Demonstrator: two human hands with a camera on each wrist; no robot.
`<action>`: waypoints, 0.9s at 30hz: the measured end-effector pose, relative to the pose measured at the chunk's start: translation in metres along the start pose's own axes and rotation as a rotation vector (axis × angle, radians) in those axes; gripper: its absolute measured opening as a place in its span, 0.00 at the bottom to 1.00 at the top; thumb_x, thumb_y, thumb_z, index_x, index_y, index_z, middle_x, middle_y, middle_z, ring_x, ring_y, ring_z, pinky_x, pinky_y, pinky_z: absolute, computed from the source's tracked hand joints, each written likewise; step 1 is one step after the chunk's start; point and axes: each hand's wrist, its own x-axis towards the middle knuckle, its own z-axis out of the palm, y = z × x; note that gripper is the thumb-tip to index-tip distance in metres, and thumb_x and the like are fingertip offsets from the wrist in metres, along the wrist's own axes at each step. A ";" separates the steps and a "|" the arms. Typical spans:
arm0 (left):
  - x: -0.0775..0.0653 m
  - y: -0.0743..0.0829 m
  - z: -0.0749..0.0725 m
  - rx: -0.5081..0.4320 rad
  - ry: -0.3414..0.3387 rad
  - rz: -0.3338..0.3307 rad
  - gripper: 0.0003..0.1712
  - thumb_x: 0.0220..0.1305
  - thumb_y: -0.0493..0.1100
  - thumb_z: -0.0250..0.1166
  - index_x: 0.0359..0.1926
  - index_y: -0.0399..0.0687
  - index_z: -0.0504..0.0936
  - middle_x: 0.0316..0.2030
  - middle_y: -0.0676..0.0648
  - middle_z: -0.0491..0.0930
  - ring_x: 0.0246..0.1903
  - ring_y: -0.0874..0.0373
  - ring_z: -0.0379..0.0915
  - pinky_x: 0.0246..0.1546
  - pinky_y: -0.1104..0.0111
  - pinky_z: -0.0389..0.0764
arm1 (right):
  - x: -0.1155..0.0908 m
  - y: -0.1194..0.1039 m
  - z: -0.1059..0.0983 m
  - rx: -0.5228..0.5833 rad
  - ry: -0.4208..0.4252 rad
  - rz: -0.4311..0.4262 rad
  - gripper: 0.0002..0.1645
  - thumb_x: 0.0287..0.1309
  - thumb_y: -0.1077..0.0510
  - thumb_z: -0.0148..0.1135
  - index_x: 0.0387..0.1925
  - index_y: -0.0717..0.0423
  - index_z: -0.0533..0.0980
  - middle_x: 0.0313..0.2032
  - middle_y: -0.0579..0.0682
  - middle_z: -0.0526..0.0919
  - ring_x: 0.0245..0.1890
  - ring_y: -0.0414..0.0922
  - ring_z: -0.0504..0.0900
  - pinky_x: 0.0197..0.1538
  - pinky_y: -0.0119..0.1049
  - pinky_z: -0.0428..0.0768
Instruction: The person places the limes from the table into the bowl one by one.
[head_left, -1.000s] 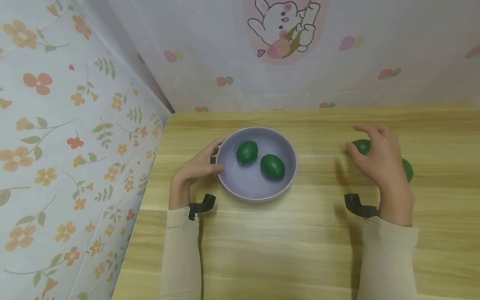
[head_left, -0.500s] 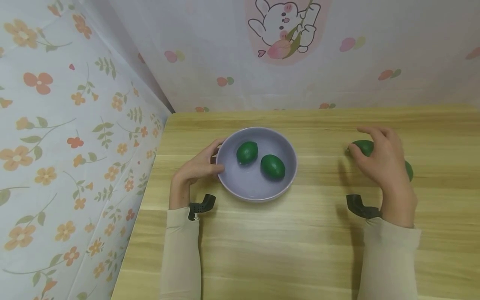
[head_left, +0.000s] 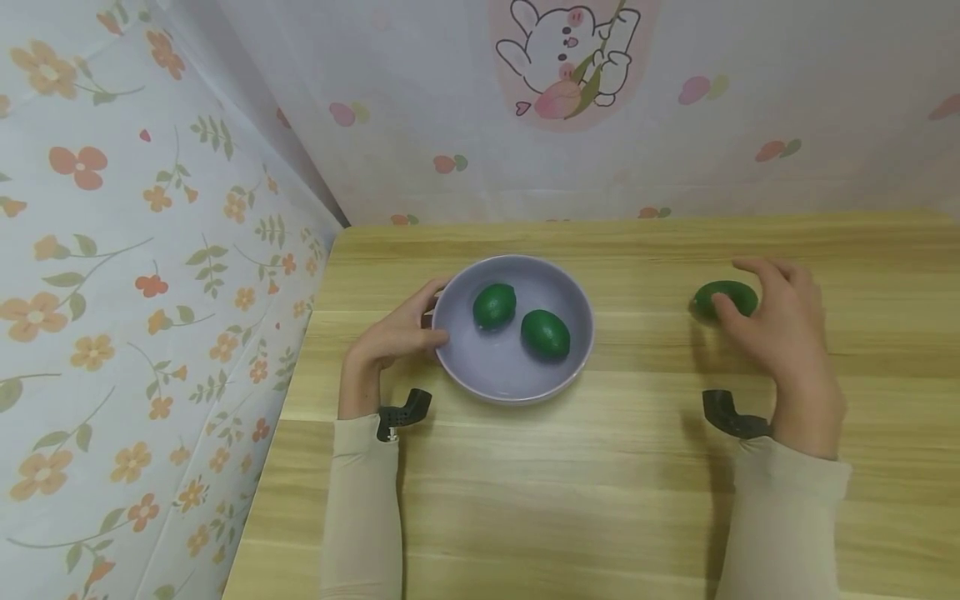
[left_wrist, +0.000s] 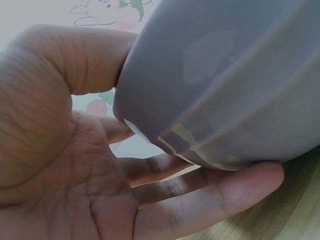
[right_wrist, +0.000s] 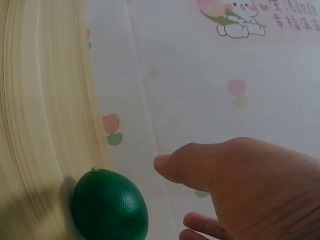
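A lavender bowl [head_left: 480,371] stands on the table with two green limes inside, one lime [head_left: 494,306] to the left and another lime [head_left: 546,334] to the right. My left hand [head_left: 397,335] grips the bowl's left side; the left wrist view has the thumb against the outer wall and fingers at the underside. Over on the right, my right hand [head_left: 787,321] hovers above a third lime [head_left: 731,296], thumb and fingers spread and nothing held. In the right wrist view that lime [right_wrist: 110,205] lies apart from the thumb.
The wooden table [head_left: 570,500] ends at the back against a hanging cloth [head_left: 420,100] with a rabbit print. A flowered cloth [head_left: 150,333] borders the left side. Dark camera mounts [head_left: 408,408] sit at both wrists.
My right hand has drifted rightward, uncovering more of the lime under it and now hiding a further lime that showed behind the wrist. The left hand and bowl stay put.
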 end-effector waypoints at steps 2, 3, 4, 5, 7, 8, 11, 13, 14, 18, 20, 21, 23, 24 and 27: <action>0.000 0.000 0.000 0.005 0.003 0.002 0.53 0.52 0.25 0.60 0.80 0.53 0.60 0.77 0.39 0.62 0.68 0.35 0.68 0.49 0.55 0.88 | 0.000 0.002 -0.001 0.001 0.000 0.010 0.38 0.75 0.50 0.55 0.77 0.64 0.63 0.78 0.78 0.50 0.76 0.80 0.47 0.69 0.80 0.53; 0.000 0.000 0.000 0.006 0.003 0.003 0.53 0.52 0.25 0.60 0.80 0.54 0.60 0.76 0.40 0.62 0.68 0.36 0.68 0.49 0.55 0.88 | 0.000 0.003 -0.001 0.001 -0.001 0.015 0.38 0.75 0.50 0.55 0.78 0.64 0.62 0.78 0.77 0.49 0.76 0.79 0.46 0.69 0.80 0.53; 0.000 0.000 0.000 0.005 0.005 0.003 0.53 0.51 0.25 0.60 0.80 0.54 0.60 0.76 0.40 0.62 0.68 0.36 0.68 0.48 0.55 0.89 | -0.001 0.004 -0.001 -0.001 -0.001 0.022 0.38 0.74 0.50 0.55 0.78 0.63 0.62 0.78 0.77 0.49 0.76 0.79 0.46 0.69 0.80 0.53; 0.001 -0.001 0.000 0.003 0.005 0.003 0.53 0.51 0.25 0.60 0.80 0.54 0.61 0.76 0.40 0.62 0.68 0.36 0.68 0.48 0.55 0.89 | -0.001 0.005 -0.002 -0.001 -0.003 0.026 0.39 0.74 0.49 0.55 0.78 0.63 0.62 0.78 0.77 0.49 0.77 0.79 0.46 0.70 0.80 0.53; 0.001 -0.001 0.000 0.001 0.004 0.004 0.53 0.51 0.25 0.60 0.80 0.54 0.60 0.76 0.39 0.62 0.67 0.36 0.68 0.47 0.54 0.89 | -0.001 0.007 -0.003 -0.007 -0.009 0.039 0.40 0.74 0.48 0.55 0.79 0.62 0.60 0.79 0.77 0.49 0.77 0.79 0.46 0.70 0.80 0.53; 0.001 -0.001 0.000 0.000 0.004 0.003 0.53 0.51 0.25 0.60 0.80 0.54 0.60 0.76 0.39 0.62 0.67 0.36 0.68 0.46 0.54 0.90 | -0.001 0.008 -0.004 -0.010 -0.010 0.043 0.40 0.74 0.48 0.54 0.79 0.62 0.60 0.79 0.77 0.48 0.77 0.79 0.45 0.70 0.80 0.53; 0.001 -0.003 -0.001 -0.002 0.001 0.002 0.53 0.51 0.25 0.60 0.80 0.54 0.60 0.76 0.38 0.62 0.66 0.35 0.69 0.44 0.54 0.90 | -0.002 0.011 -0.006 -0.022 -0.021 0.059 0.42 0.75 0.46 0.53 0.81 0.61 0.58 0.79 0.77 0.47 0.78 0.79 0.44 0.71 0.80 0.52; 0.002 -0.003 -0.001 0.001 0.001 0.001 0.53 0.52 0.25 0.60 0.80 0.54 0.60 0.76 0.38 0.62 0.66 0.35 0.69 0.44 0.54 0.90 | -0.002 0.014 -0.007 -0.028 -0.028 0.070 0.43 0.75 0.46 0.53 0.81 0.61 0.56 0.79 0.77 0.46 0.78 0.79 0.43 0.71 0.80 0.51; 0.002 -0.003 -0.001 0.001 0.003 -0.001 0.53 0.52 0.25 0.60 0.80 0.54 0.60 0.76 0.38 0.62 0.66 0.35 0.69 0.44 0.54 0.90 | -0.002 0.015 -0.007 -0.030 -0.032 0.075 0.43 0.75 0.45 0.53 0.82 0.61 0.56 0.79 0.77 0.46 0.78 0.80 0.43 0.71 0.80 0.51; 0.001 -0.001 0.000 -0.006 0.005 -0.015 0.53 0.52 0.25 0.60 0.80 0.54 0.60 0.76 0.36 0.62 0.65 0.33 0.71 0.42 0.54 0.91 | -0.003 0.017 -0.008 -0.042 -0.055 0.102 0.45 0.75 0.44 0.52 0.83 0.61 0.52 0.79 0.78 0.44 0.77 0.81 0.42 0.69 0.81 0.51; 0.000 0.000 0.000 -0.013 0.007 -0.026 0.53 0.53 0.25 0.59 0.80 0.54 0.59 0.75 0.35 0.62 0.64 0.32 0.72 0.40 0.53 0.91 | -0.003 0.017 -0.009 -0.047 -0.069 0.117 0.46 0.75 0.43 0.51 0.83 0.60 0.52 0.80 0.78 0.42 0.77 0.81 0.42 0.68 0.81 0.53; -0.001 0.001 0.001 -0.016 0.006 -0.030 0.53 0.53 0.25 0.59 0.80 0.54 0.59 0.75 0.34 0.62 0.64 0.32 0.72 0.40 0.53 0.91 | -0.003 0.017 -0.009 -0.048 -0.076 0.123 0.46 0.75 0.42 0.51 0.83 0.60 0.51 0.80 0.78 0.41 0.78 0.81 0.41 0.68 0.82 0.53; -0.001 0.002 0.001 -0.016 0.006 -0.032 0.53 0.53 0.25 0.59 0.81 0.53 0.59 0.76 0.33 0.61 0.64 0.31 0.72 0.40 0.53 0.91 | -0.003 0.017 -0.010 -0.051 -0.087 0.133 0.47 0.76 0.41 0.50 0.83 0.60 0.51 0.80 0.78 0.40 0.78 0.80 0.40 0.67 0.83 0.54; -0.001 0.002 0.001 -0.015 0.006 -0.030 0.53 0.53 0.25 0.59 0.81 0.53 0.58 0.76 0.33 0.61 0.64 0.32 0.71 0.41 0.54 0.91 | -0.003 0.017 -0.010 -0.053 -0.090 0.133 0.47 0.76 0.41 0.50 0.83 0.60 0.51 0.80 0.79 0.40 0.78 0.81 0.40 0.67 0.83 0.54; -0.001 0.002 0.001 -0.008 0.007 -0.023 0.53 0.53 0.25 0.59 0.81 0.53 0.58 0.76 0.34 0.61 0.66 0.31 0.70 0.43 0.54 0.91 | -0.004 0.018 -0.011 -0.058 -0.095 0.135 0.47 0.76 0.41 0.50 0.83 0.61 0.51 0.80 0.79 0.40 0.78 0.82 0.40 0.67 0.83 0.53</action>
